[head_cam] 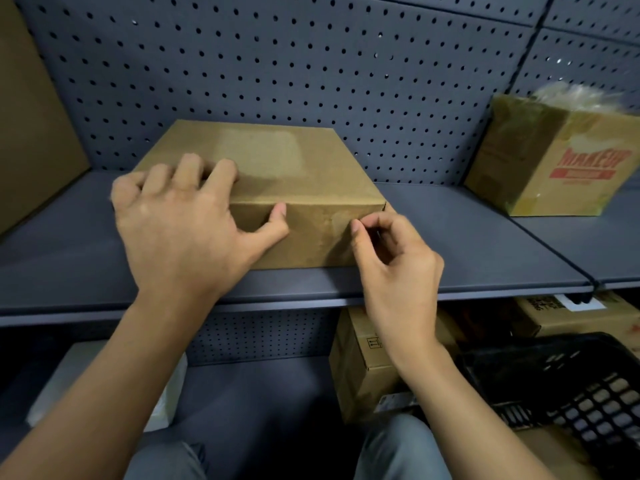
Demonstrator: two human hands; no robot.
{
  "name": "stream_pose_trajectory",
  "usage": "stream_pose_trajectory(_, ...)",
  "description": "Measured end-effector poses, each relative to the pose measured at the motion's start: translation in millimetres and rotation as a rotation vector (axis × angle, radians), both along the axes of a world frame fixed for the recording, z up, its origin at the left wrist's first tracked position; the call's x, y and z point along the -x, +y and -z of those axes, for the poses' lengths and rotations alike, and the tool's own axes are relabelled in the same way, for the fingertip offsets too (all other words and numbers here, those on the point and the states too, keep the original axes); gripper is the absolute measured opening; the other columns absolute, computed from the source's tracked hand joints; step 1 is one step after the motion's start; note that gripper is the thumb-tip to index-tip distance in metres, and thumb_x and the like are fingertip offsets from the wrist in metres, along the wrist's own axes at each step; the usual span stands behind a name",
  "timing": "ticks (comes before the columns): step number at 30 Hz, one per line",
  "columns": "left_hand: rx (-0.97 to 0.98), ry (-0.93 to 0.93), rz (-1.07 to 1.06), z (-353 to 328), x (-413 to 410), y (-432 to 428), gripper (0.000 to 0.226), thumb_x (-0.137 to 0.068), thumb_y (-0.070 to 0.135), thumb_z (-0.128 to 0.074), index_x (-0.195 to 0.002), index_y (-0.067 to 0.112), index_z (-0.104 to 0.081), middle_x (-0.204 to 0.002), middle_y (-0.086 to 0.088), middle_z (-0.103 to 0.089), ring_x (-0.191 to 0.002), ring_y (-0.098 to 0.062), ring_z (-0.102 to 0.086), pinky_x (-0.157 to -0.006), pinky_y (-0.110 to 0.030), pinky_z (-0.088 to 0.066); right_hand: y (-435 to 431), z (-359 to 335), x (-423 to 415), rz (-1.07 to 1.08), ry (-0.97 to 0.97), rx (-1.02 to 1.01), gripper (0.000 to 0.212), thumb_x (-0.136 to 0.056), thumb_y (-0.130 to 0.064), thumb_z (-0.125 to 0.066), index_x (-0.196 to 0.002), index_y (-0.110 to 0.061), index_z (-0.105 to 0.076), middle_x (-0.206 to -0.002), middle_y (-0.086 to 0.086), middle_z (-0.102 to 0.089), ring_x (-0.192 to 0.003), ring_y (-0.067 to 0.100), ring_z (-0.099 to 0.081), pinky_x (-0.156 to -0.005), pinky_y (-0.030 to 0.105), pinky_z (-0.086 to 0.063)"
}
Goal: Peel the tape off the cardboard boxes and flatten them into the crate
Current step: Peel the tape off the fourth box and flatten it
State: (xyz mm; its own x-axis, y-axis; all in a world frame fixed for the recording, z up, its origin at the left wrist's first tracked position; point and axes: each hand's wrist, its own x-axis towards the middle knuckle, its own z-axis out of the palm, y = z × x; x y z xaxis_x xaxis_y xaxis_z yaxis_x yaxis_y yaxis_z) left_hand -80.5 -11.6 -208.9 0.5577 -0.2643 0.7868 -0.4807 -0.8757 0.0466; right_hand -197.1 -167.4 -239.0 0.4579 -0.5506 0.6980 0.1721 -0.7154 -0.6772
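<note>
A flat brown cardboard box (277, 171) lies on the grey shelf (467, 233), its front face toward me. My left hand (180, 223) grips its front left corner, fingers over the top and thumb on the front face. My right hand (391, 251) is at the box's front right corner, thumb and forefinger pinched together against the edge there; clear tape on the box is hard to make out. A black plastic crate (571, 386) stands low at the right.
A second box (554, 161) with red print and crumpled tape on top sits at the shelf's right. A large cardboard sheet (31, 126) leans at the left. More boxes (363, 362) stand under the shelf. A pegboard wall (311, 64) closes the back.
</note>
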Motion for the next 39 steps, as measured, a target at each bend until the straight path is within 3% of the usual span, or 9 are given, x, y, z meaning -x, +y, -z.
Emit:
stream_pose_trajectory(3, 0.001, 0.003, 0.001, 0, 0, 0, 0.075, -0.085, 0.077, -0.032, -0.104, 0.013, -0.067, -0.090, -0.015, -0.061, -0.086, -0.038, -0.056, -0.086, -0.048, -0.034, 6, -1, -3, 0.053, 0.014, 0.020, 0.007, -0.094, -0.013, -0.066, -0.088, -0.011, -0.066, -0.072, -0.020, -0.053, -0.074, -0.002, -0.048, -0.066, 0.004, -0.034)
stream_pose_trajectory(10, -0.009, -0.001, -0.010, 0, 0, 0, 0.077, -0.086, 0.078, -0.028, -0.103, 0.013, -0.067, -0.089, -0.015, -0.061, -0.085, -0.037, -0.055, -0.085, -0.048, -0.034, 8, -3, -8, 0.064, 0.075, -0.019, 0.013, -0.096, -0.011, -0.058, -0.083, -0.009, -0.056, -0.064, -0.004, -0.051, -0.058, 0.011, -0.045, -0.054, 0.013, -0.033)
stream_pose_trajectory(15, -0.011, 0.011, -0.008, -1, 0, 0, 0.078, -0.085, 0.078, -0.029, -0.105, 0.013, -0.067, -0.091, -0.015, -0.061, -0.086, -0.037, -0.056, -0.087, -0.048, -0.033, 6, -5, -2, 0.038, 0.053, -0.151, 0.016, -0.093, -0.007, -0.056, -0.079, -0.009, -0.050, -0.060, -0.009, -0.046, -0.052, 0.005, -0.039, -0.050, 0.013, -0.032)
stream_pose_trajectory(19, -0.015, 0.016, -0.001, -2, 1, 1, 0.077, -0.085, 0.077, -0.030, -0.104, 0.012, -0.067, -0.089, -0.015, -0.060, -0.084, -0.038, -0.056, -0.085, -0.048, -0.034, 2, -7, 5, -0.039, 0.045, -0.269, 0.016, -0.094, -0.009, -0.054, -0.080, -0.008, -0.049, -0.078, -0.015, -0.059, -0.058, 0.000, -0.043, -0.056, 0.014, -0.035)
stream_pose_trajectory(23, -0.016, 0.026, 0.000, -4, 2, 2, 0.078, -0.085, 0.077, -0.030, -0.105, 0.011, -0.067, -0.090, -0.017, -0.060, -0.086, -0.039, -0.056, -0.085, -0.048, -0.034, -1, -8, 9, -0.082, 0.075, -0.276, 0.009, -0.091, -0.022, -0.062, -0.085, -0.017, -0.056, -0.072, -0.014, -0.057, -0.064, 0.003, -0.047, -0.064, 0.022, -0.042)
stream_pose_trajectory(27, -0.006, 0.031, 0.005, -4, 3, 2, 0.077, -0.085, 0.076, -0.030, -0.104, 0.011, -0.066, -0.092, -0.016, -0.061, -0.087, -0.038, -0.055, -0.085, -0.048, -0.033, 1, -7, 9, -0.113, 0.060, -0.309, 0.034, -0.078, -0.043, -0.077, -0.086, -0.017, -0.056, -0.075, -0.005, -0.061, -0.071, 0.016, -0.056, -0.069, 0.029, -0.049)
stream_pose_trajectory(32, -0.019, 0.041, 0.011, -4, 2, 3, 0.077, -0.085, 0.077, -0.030, -0.103, 0.012, -0.066, -0.091, -0.015, -0.061, -0.086, -0.038, -0.056, -0.085, -0.048, -0.033, -6, 0, 5, -0.052, 0.105, -0.168, 0.019, -0.092, -0.029, -0.070, -0.078, -0.022, -0.058, -0.087, -0.014, -0.066, -0.096, 0.007, -0.065, -0.083, 0.033, -0.051)
stream_pose_trajectory(35, -0.023, 0.049, 0.015, -5, 3, 3, 0.076, -0.085, 0.078, -0.031, -0.103, 0.012, -0.066, -0.090, -0.015, -0.061, -0.085, -0.038, -0.055, -0.084, -0.048, -0.032, -11, 2, 9, -0.083, 0.143, -0.125, 0.023, -0.098, -0.022, -0.061, -0.076, -0.019, -0.054, -0.091, -0.012, -0.066, -0.085, -0.006, -0.059, -0.072, 0.024, -0.041)
stream_pose_trajectory(39, -0.012, 0.070, 0.039, -6, -1, 12, 0.075, -0.085, 0.077, -0.031, -0.105, 0.013, -0.066, -0.095, -0.014, -0.061, -0.091, -0.038, -0.056, -0.087, -0.048, -0.032, -21, 5, 13, -0.242, 0.078, -0.249, 0.023, -0.099, -0.015, -0.050, -0.076, -0.011, -0.046, -0.079, -0.014, -0.066, -0.097, -0.002, -0.063, -0.077, 0.029, -0.044)
